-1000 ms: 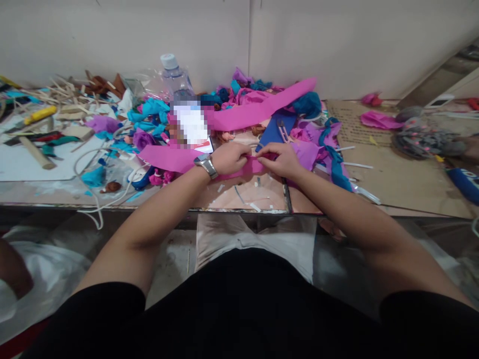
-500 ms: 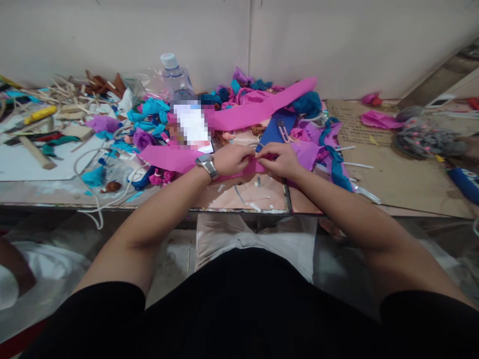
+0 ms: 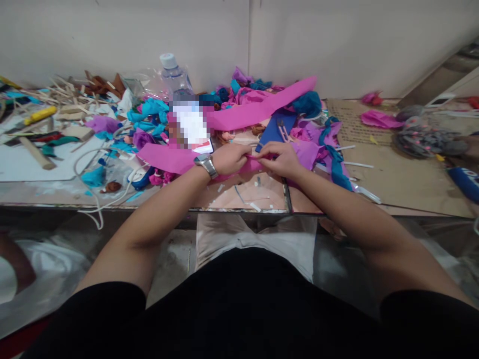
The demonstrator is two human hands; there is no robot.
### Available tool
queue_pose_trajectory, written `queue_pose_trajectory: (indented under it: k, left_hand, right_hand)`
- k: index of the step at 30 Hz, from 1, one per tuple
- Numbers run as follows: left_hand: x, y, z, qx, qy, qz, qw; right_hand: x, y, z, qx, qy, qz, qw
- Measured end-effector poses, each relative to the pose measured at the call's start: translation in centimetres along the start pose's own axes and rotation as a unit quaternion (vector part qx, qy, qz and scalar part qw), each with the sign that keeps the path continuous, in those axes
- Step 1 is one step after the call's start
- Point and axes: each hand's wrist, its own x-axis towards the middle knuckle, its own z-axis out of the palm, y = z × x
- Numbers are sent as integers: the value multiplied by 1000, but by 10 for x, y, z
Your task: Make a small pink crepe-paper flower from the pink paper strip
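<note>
A long pink crepe paper strip [image 3: 168,157] runs from the left into both my hands at the middle of the table. My left hand [image 3: 231,159], with a metal watch at the wrist, pinches its upper edge. Close by on the right, my right hand [image 3: 279,157] is closed, thumb and forefinger pinching the same edge. A little pink paper shows between the fingertips, and more hangs below the hands. Just behind them lie a blue card [image 3: 270,135] and small pliers or cutters [image 3: 282,130]. Another pink paper strip [image 3: 254,112] stretches across the pile at the back.
A phone [image 3: 193,127], partly blurred out, leans before a clear bottle [image 3: 175,77]. Crumpled blue and purple paper surrounds them. Wood sticks and a yellow-handled tool [image 3: 40,115] lie left, near a looped white cord [image 3: 98,199]. Cardboard [image 3: 404,174] covers the right side.
My left hand has shifted slightly left, so the gap between my fingertips is a bit wider, with pink paper edge showing there. My right hand stays nearly in place.
</note>
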Motion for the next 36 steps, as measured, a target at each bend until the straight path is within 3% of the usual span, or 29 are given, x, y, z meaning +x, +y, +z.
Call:
queue_pose_trajectory:
  k: [13,24,36]
  left_hand:
    - [-2,-4,-3,-5,4,-5,1000]
    - [2,-6,8,-106,45,76,990]
    - [2,-3,11,-168,48,57,983]
  right_hand:
    - [0,-1,-4,-6,-1,41,999]
    - [-2,-2,-3,-11,-10,45,999]
    - [-1,-4,-2,-40,-24,30,998]
